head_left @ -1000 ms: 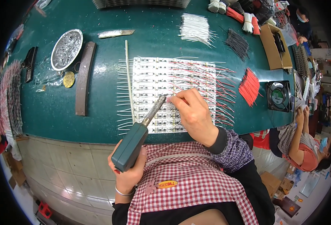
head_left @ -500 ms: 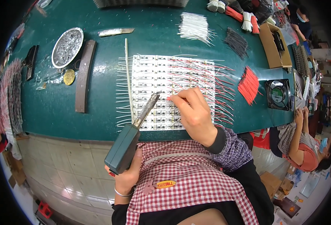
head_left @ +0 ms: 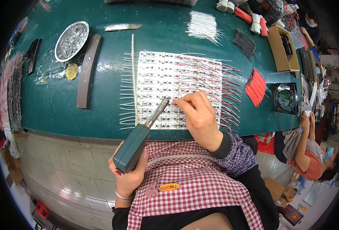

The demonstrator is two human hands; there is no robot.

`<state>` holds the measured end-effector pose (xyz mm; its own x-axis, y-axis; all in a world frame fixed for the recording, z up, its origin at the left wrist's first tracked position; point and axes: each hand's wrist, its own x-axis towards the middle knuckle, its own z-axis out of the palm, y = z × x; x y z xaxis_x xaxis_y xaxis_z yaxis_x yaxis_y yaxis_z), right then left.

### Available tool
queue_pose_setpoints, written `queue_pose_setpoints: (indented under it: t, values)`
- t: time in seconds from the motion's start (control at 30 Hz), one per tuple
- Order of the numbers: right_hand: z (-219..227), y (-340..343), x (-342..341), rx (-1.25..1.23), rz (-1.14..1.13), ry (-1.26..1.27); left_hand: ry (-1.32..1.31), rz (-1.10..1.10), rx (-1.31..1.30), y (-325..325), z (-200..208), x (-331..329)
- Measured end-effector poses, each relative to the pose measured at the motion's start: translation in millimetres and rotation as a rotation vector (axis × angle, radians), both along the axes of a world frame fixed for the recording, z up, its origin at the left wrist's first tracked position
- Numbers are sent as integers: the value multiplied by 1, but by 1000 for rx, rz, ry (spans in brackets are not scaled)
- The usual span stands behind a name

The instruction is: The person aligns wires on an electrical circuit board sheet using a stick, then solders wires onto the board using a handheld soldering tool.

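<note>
My left hand (head_left: 133,174) is closed around the dark green body of a soldering gun (head_left: 133,147). Its metal barrel slants up and right, with the tip over a white circuit board panel (head_left: 148,82). Just right of that tip, my right hand (head_left: 202,120) pinches a thin red wire (head_left: 174,101) at the board, most of it hidden by the fingers. Rows of small dark parts cover the panel. White wires stick out on its left side, red and white ones on its right. A pale narrow strip (head_left: 133,69) lies along the panel's left edge.
On the left lie a dark bar (head_left: 89,73), a metal bowl (head_left: 57,55) and a round yellow pad (head_left: 72,71). White wires (head_left: 203,27), black wires (head_left: 244,44) and red wires (head_left: 256,88) are piled to the right, near a small fan (head_left: 285,98) and cardboard box (head_left: 277,53). Co-workers sit at right.
The soldering gun has shifted right and slightly down across the panel, its tip now closer to my right fingertips. My right hand keeps its pinch at almost the same place.
</note>
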<state>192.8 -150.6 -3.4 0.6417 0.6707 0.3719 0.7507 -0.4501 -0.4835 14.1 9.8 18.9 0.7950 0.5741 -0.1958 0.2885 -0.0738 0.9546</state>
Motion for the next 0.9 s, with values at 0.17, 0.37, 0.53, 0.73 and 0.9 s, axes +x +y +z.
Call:
queue_pose_setpoints:
  t: [0.17, 0.37, 0.53, 0.73, 0.9]
  values:
    - [0, 0, -1, -40, 9, -8, -94, -48, 121, 0, -5, 1]
    - [0, -2, 0, -56, 16, -27, -78, -99, 144, 3, 1, 6]
    - [1, -1, 0, -56, 22, -36, -54, -101, 161, 3, 2, 4]
    - [0, -2, 0, -55, 19, -28, -34, 4, 84, -1, 1, -1]
    - [-3, -3, 0, -15, 13, 1, -22, -20, 76, 0, -3, -4]
